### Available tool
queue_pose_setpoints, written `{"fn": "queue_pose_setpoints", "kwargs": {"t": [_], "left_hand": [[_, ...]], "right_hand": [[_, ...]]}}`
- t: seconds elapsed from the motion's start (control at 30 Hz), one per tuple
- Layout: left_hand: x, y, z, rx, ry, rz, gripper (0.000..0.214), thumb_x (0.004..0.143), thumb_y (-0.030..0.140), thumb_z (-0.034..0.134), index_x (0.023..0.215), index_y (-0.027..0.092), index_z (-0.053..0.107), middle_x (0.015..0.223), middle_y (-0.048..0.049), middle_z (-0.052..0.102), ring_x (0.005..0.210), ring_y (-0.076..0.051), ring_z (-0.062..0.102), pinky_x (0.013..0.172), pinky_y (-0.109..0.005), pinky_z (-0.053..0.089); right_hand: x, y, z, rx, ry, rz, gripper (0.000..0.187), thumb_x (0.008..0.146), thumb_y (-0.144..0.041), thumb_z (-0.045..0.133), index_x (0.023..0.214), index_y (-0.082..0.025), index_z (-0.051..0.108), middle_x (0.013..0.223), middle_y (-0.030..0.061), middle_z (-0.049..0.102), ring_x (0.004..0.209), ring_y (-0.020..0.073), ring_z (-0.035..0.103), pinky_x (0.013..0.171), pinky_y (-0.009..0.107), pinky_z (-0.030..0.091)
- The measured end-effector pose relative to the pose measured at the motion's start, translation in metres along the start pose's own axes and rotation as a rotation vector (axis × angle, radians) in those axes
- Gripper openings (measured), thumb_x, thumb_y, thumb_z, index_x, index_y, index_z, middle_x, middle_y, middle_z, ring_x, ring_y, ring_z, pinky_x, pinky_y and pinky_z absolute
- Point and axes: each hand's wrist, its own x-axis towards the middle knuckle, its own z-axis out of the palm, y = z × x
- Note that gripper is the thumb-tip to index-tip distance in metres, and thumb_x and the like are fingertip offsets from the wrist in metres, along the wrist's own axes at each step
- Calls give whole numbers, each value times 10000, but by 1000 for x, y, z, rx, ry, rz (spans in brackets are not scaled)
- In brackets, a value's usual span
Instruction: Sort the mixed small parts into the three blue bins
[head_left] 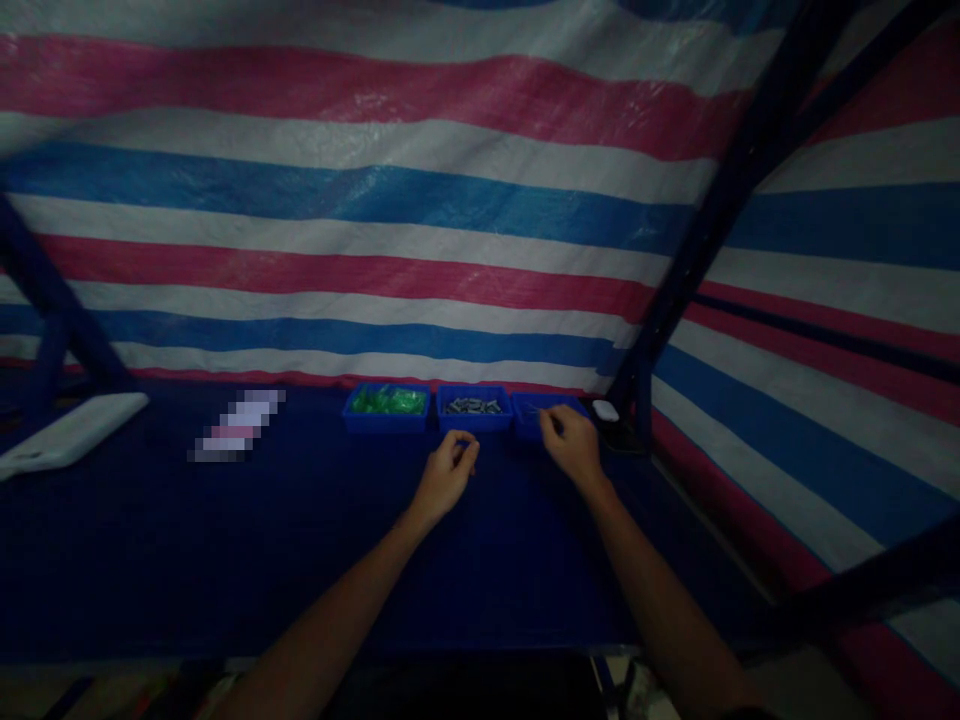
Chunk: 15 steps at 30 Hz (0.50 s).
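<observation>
My left hand [445, 474] is above the blue tabletop, just in front of the middle blue bin [474, 421]. Its thumb and fingers curl together, and whatever they may hold is too small and dark to make out. The middle bin holds many small grey metal pieces [472, 406]. My right hand [573, 443] reaches over the front of the right blue bin [526, 424], fingers bent in a pinch. Thin light-coloured bits show beside its fingertips, but I cannot tell whether they are held or lie in the bin. The left blue bin [386, 423] contains green plastic bags [388, 401].
A white power-strip-like block [75, 432] lies at the table's far left, with a blurred-out paper [238, 427] nearby. Behind the right bin are a small white case [605, 410] and a dark flat object [622, 437]. Dark metal posts [697, 235] and striped sheeting [360, 190] enclose the blue table [225, 560].
</observation>
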Motion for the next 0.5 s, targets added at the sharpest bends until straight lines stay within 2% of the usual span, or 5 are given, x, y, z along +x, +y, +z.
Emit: {"fn": "queue_pose_setpoints", "kwargs": {"t": [0.07, 0.17, 0.3, 0.4, 0.5], "left_hand": [[-4, 2, 3, 55, -74, 10, 238, 841, 369, 408, 958, 174, 480, 561, 53, 458, 514, -104, 449, 503, -227, 322], [-12, 8, 7, 190, -204, 50, 234, 853, 346, 394, 976, 179, 504, 583, 42, 478, 524, -112, 462, 507, -236, 325], [-20, 15, 9, 375, -404, 121, 195, 859, 300, 397, 933, 202, 548, 738, 6, 603, 661, -131, 552, 634, -258, 389], [-20, 19, 8, 456, -463, 145, 177, 863, 269, 397, 904, 216, 561, 866, 1, 640, 807, -148, 576, 762, -285, 391], [-17, 20, 7, 453, -473, 93, 180, 868, 261, 392, 900, 220, 564, 871, 2, 636, 833, -141, 575, 763, -265, 399]], "right_hand": [[7, 22, -4, -190, 2, 168, 345, 877, -356, 348, 714, -163, 584, 738, 61, 583, 677, 158, 517, 620, 260, 342], [18, 51, -9, -318, -52, 262, 374, 838, -463, 392, 777, -175, 624, 807, 84, 608, 766, 201, 547, 637, 284, 367], [37, 92, -11, -434, 35, 535, 468, 849, -483, 322, 1000, -151, 614, 938, 143, 601, 896, 264, 549, 715, 358, 403], [53, 128, -1, -467, -90, 590, 531, 801, -525, 387, 1200, -198, 512, 1114, 160, 537, 1027, 325, 497, 786, 465, 394], [61, 164, 17, -371, -279, 554, 505, 789, -559, 384, 1187, -285, 530, 1162, 113, 526, 1047, 310, 498, 825, 485, 379]]}}
